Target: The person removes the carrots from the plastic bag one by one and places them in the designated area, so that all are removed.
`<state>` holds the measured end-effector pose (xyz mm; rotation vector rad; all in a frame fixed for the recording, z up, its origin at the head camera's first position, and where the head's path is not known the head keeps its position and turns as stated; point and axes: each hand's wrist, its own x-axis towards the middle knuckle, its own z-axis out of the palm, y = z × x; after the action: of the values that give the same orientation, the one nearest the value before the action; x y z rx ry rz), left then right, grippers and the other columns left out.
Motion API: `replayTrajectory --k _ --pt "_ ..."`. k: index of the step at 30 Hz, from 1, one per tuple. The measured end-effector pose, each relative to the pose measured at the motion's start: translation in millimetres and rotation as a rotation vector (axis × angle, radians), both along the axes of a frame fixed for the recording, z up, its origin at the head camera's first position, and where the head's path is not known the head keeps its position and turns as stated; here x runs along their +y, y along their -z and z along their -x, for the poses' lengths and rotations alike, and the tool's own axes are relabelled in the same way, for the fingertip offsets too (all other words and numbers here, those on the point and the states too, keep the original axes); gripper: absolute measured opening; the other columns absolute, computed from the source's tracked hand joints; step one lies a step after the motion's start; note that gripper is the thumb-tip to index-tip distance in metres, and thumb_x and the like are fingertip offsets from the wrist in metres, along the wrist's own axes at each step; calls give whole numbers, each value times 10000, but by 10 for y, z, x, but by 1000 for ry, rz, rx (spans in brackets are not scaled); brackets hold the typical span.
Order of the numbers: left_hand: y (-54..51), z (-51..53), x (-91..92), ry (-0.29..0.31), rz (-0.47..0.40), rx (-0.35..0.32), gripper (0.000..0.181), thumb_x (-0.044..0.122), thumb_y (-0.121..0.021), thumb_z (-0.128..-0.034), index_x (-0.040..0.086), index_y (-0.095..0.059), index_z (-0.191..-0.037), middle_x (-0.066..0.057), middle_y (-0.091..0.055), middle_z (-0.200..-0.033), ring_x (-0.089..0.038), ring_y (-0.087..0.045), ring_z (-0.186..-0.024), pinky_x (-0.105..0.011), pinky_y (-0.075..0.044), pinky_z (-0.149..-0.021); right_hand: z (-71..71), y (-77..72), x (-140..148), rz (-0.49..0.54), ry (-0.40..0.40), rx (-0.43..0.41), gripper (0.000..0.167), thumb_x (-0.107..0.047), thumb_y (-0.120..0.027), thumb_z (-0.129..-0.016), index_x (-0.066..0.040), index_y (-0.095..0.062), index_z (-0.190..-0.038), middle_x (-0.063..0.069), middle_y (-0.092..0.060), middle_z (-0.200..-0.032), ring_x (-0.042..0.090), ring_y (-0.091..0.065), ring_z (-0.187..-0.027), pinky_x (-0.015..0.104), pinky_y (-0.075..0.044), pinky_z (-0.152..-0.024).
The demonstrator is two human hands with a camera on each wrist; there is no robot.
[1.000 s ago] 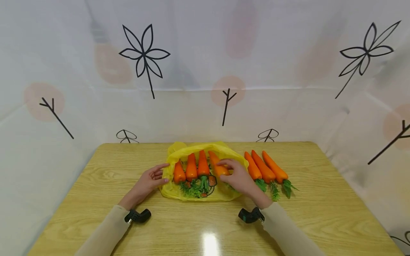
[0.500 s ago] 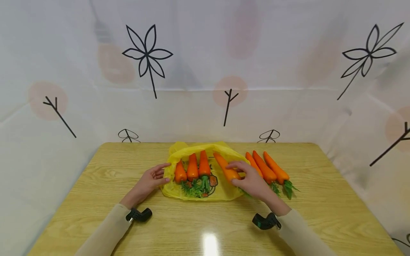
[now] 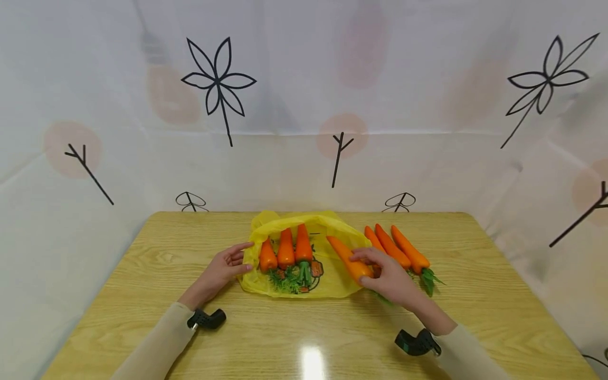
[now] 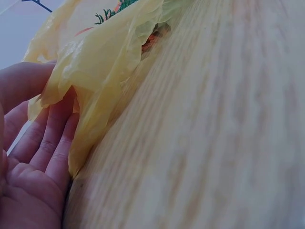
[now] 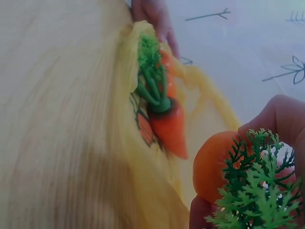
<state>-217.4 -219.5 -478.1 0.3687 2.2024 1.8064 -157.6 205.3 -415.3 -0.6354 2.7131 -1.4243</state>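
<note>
In the head view, a yellow plastic bag (image 3: 332, 287) lies with its mouth spread, three carrots with green tops, one of them (image 3: 304, 245), showing in its left half. The left hand (image 3: 216, 273) pinches the bag's left edge between thumb and fingers; the left wrist view shows the yellow film (image 4: 95, 62) between them. The right hand (image 3: 391, 279) grips an orange carrot (image 3: 349, 258) near its leafy end, over the bag's right edge, its tip pointing up and left. In the right wrist view, the green leaves (image 5: 257, 186) hang beside the thumb.
Three more carrots, one of them (image 3: 408, 248), lie side by side on the wooden table (image 3: 237, 338), right of the bag. A white cloth with flower and twig drawings (image 3: 285, 105) stands behind the table.
The right hand has moved right and toward the person, drawing the gripped carrot from beside the other bagged carrots to the bag's right edge. The left hand has stayed at the bag's left edge.
</note>
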Motion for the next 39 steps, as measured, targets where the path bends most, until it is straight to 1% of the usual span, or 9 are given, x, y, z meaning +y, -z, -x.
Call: replayTrajectory --k 4,9,14,18,21,29,32,37,39 --pt "-1 -8 -2 2 -1 0 649 208 -738 -924 135 -455 -1503 -214 -399 -1505 -354 -412 -1362 -456 -388 -1073 -60 3 74 7 -23 -2 404 13 -673 -841 -177 -681 -1197 122 -537 -1406 338 -555 -1180 316 -495 -740" --pt "-5 -7 6 9 -19 0 651 193 -736 -925 120 -449 -1504 -216 -465 -1445 -328 -499 -1284 -322 -473 -978 -137 -20 185 15 -33 9 414 33 -668 -841 -176 -683 -1198 116 -546 -1395 345 -542 -1198 298 -506 -721" --pt "4 -7 6 14 -30 -1 648 181 -729 -931 110 -441 -1507 -213 -494 -1412 -298 -542 -1230 -278 -497 -926 -158 -20 331 55 -60 34 472 83 -643 -831 -149 -674 -1241 128 -549 -1392 207 -547 -1206 292 -515 -750" --pt "3 -11 7 11 -24 0 648 181 -730 -930 112 -443 -1507 -212 -490 -1416 -299 -534 -1241 -280 -491 -933 -158 -27 466 111 -91 -11 477 118 -607 -844 -105 -650 -1263 167 -528 -1406 93 -552 -1159 298 -521 -764" --pt "1 -10 7 8 -24 -3 650 183 -735 -926 119 -448 -1505 -215 -480 -1425 -314 -515 -1262 -283 -486 -942 -165 -45 569 152 -99 -74 443 120 -588 -868 -85 -638 -1257 165 -513 -1406 77 -552 -1130 318 -533 -746" --pt "2 12 -2 3 -17 2 648 195 -740 -922 130 -457 -1501 -212 -449 -1459 -329 -475 -1302 -285 -468 -964 -128 -60 839 220 -179 -105 401 132 -514 -915 4 -587 -1288 15 -542 -1415 58 -538 -1182 264 -494 -793" --pt "-4 10 -1 4 -14 -3 652 201 -742 -921 134 -456 -1503 -212 -426 -1480 -338 -450 -1327 -353 -444 -1016 -131 -68 939 216 -162 -147 404 123 -495 -920 0 -584 -1294 -82 -559 -1386 48 -539 -1166 257 -496 -817" --pt "-3 3 -3 1 -7 -5 656 215 -746 -918 137 -458 -1502 -206 -381 -1518 -348 -398 -1371 -483 -359 -1090 -151 -97 1106 213 -138 -179 407 101 -480 -942 -6 -570 -1325 -89 -549 -1370 38 -539 -1163 254 -495 -829" --pt "3 4 -5 -2 -5 -3 654 215 -747 -917 138 -461 -1501 -206 -391 -1511 -348 -405 -1365 -474 -366 -1087 -148 -95 1177 225 -144 -182 406 95 -473 -955 0 -559 -1340 -98 -535 -1377 41 -540 -1161 249 -494 -832"
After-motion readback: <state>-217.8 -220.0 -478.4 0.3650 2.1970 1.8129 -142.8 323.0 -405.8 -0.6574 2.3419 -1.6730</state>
